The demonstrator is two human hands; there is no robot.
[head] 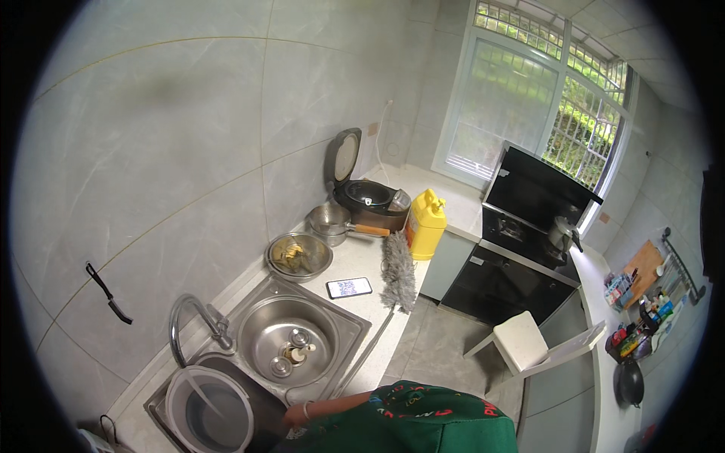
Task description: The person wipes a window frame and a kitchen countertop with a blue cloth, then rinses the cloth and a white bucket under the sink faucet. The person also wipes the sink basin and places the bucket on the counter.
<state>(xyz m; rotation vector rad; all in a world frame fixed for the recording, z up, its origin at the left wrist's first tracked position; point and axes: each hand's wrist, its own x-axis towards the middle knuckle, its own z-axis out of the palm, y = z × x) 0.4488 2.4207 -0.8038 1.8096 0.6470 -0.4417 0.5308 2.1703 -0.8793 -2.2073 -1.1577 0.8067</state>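
At the bottom, my right hand (294, 416), with a bracelet at the wrist, rests by the near edge of the sink; its fingers are mostly hidden. My left hand is out of view. A light plastic bucket (244, 390) stands in the left sink basin, with water in it. The chrome faucet (184, 308) arches over it and water runs in. The round steel basin (255, 323) beside it holds drain strainers (281, 367) and a light-coloured fitting. A smartphone (349, 287), its screen lit, lies on the worktop.
A grey fluffy duster (399, 272) lies along the counter edge. Behind are a steel bowl (272, 266), a pan with wooden handle (368, 230), an open rice cooker (374, 218) and a yellow jug (426, 229). A white chair (521, 342) stands before the gas stove (510, 226).
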